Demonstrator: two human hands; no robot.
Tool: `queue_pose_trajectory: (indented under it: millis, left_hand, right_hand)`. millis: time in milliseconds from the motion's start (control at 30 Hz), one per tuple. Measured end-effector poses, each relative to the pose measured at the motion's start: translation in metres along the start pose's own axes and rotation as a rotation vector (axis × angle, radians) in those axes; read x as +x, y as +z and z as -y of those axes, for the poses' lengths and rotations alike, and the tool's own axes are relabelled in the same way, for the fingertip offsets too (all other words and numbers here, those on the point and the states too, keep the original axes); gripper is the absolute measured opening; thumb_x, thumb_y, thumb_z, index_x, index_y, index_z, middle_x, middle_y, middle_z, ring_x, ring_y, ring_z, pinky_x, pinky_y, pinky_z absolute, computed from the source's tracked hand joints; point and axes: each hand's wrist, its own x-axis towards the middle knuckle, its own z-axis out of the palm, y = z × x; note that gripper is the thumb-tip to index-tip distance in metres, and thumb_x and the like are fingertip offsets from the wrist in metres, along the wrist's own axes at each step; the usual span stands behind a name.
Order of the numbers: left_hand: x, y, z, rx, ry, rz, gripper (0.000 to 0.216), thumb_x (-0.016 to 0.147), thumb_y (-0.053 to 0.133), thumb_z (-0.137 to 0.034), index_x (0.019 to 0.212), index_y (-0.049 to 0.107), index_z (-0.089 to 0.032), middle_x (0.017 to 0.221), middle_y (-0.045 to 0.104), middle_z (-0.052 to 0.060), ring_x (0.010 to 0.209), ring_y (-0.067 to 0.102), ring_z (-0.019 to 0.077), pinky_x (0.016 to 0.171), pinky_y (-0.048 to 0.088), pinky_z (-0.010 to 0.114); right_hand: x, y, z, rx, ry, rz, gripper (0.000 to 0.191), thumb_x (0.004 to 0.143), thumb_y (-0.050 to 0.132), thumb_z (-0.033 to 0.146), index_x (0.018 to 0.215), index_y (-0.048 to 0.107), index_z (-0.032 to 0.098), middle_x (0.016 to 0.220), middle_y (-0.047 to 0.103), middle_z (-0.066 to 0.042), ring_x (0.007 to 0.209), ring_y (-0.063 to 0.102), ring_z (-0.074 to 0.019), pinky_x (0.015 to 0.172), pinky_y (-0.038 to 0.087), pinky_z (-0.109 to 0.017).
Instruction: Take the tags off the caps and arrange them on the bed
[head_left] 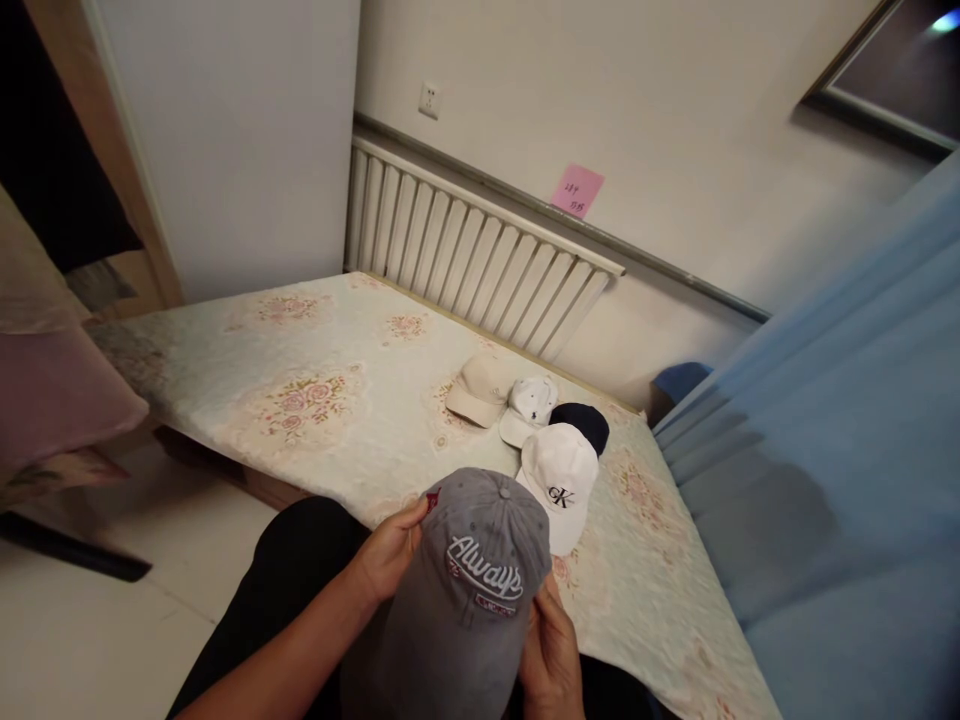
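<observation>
A grey baseball cap (484, 530) with white "Always" lettering is held up between my hands, its brim toward me. At its left side, my left hand (394, 550) is closed on the edge, thumb near a small red patch. My right hand (551, 645) grips the opposite edge, its fingers partly hidden behind the cap. Just beyond lies a white cap (559, 470) with a black "CK" logo, partly covered by the grey one. Behind it sit a dark navy cap (585, 425), a smaller white cap (532, 400) and a beige cap (480, 385), close together.
The caps rest on a flat surface with a pale floral cover (360, 450). A white radiator (480, 250) runs along the wall behind it. Blue curtain fabric (840, 450) hangs at the right. Pink and black cloth (60, 390) is at the left.
</observation>
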Motion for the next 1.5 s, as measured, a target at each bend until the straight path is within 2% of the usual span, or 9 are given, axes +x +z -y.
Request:
queue_pose_trajectory:
  millis: [200,533,667,800,1133,1200,1300,1400,1500]
  left_hand:
    - [0.005,-0.017,0.000,0.017,-0.046,-0.038,0.032,0.088,0.053,-0.026,0.117,0.061,-0.014,0.090,0.073,0.009,0.094,0.068,0.0272,0.088,0.049,0.039]
    - [0.013,-0.032,-0.007,0.087,0.049,-0.028,0.043,0.085,0.056,-0.019,0.127,0.054,-0.017,0.100,0.072,0.009,0.094,0.068,0.0267,0.089,0.049,0.039]
    - [0.020,-0.034,-0.017,0.133,0.111,-0.015,0.041,0.085,0.058,-0.018,0.125,0.055,-0.017,0.101,0.072,0.009,0.096,0.067,0.0264,0.089,0.049,0.038]
    - [0.031,-0.037,-0.028,0.184,0.148,0.004,0.038,0.084,0.059,-0.017,0.122,0.057,-0.016,0.101,0.071,0.010,0.097,0.067,0.0261,0.089,0.048,0.038]
    - [0.075,-0.036,-0.060,0.238,0.203,0.077,0.038,0.081,0.061,-0.016,0.119,0.058,-0.015,0.103,0.071,0.010,0.095,0.067,0.0253,0.090,0.048,0.036]
    - [0.084,-0.042,-0.064,0.248,0.190,0.049,0.038,0.082,0.061,-0.017,0.119,0.058,-0.014,0.100,0.071,0.011,0.090,0.068,0.0247,0.088,0.048,0.037]
    - [0.094,-0.049,-0.067,0.241,0.077,-0.030,0.037,0.084,0.057,-0.022,0.119,0.058,-0.011,0.092,0.072,0.012,0.083,0.069,0.0258,0.086,0.049,0.040]
    - [0.097,-0.051,-0.068,0.221,-0.036,-0.050,0.038,0.086,0.054,-0.028,0.118,0.058,-0.008,0.089,0.072,0.014,0.086,0.069,0.0286,0.086,0.049,0.042]
    - [0.097,-0.046,-0.069,0.228,-0.012,-0.068,0.034,0.085,0.054,-0.023,0.114,0.060,-0.006,0.087,0.072,0.014,0.087,0.069,0.0275,0.085,0.050,0.039]
  right_hand:
    - [0.006,-0.008,-0.009,0.007,0.034,-0.005,0.045,0.067,0.077,0.024,0.110,0.067,0.027,0.109,0.070,-0.005,0.095,0.067,-0.0223,0.098,0.044,-0.042]
    - [0.017,-0.002,-0.020,-0.058,0.030,0.070,0.043,0.071,0.073,0.025,0.113,0.066,0.029,0.113,0.068,-0.004,0.099,0.065,-0.0215,0.099,0.042,-0.040]
    - [0.027,0.004,-0.022,-0.101,0.026,0.097,0.049,0.071,0.072,0.028,0.120,0.063,0.026,0.117,0.066,-0.007,0.107,0.062,-0.0247,0.097,0.044,-0.041]
    - [0.047,0.008,-0.021,-0.118,0.043,0.117,0.054,0.069,0.074,0.027,0.122,0.061,0.024,0.113,0.068,-0.008,0.111,0.060,-0.0257,0.096,0.045,-0.042]
    - [0.112,0.009,-0.017,-0.120,0.043,0.198,0.048,0.068,0.076,0.021,0.115,0.065,0.022,0.109,0.069,-0.007,0.105,0.063,-0.0238,0.093,0.048,-0.038]
    - [0.122,0.005,-0.020,-0.132,0.051,0.196,0.047,0.067,0.076,0.020,0.112,0.066,0.021,0.106,0.071,-0.007,0.101,0.065,-0.0234,0.090,0.049,-0.038]
    - [0.133,-0.002,-0.025,-0.159,0.089,0.172,0.042,0.067,0.076,0.020,0.108,0.067,0.019,0.103,0.071,-0.008,0.096,0.066,-0.0230,0.084,0.052,-0.035]
    - [0.139,-0.009,-0.028,-0.185,0.125,0.127,0.035,0.067,0.076,0.020,0.101,0.069,0.016,0.098,0.072,-0.008,0.089,0.068,-0.0216,0.075,0.054,-0.031]
    - [0.143,-0.015,-0.030,-0.198,0.126,0.077,0.031,0.064,0.077,0.021,0.094,0.070,0.014,0.092,0.072,-0.008,0.082,0.068,-0.0199,0.072,0.054,-0.029]
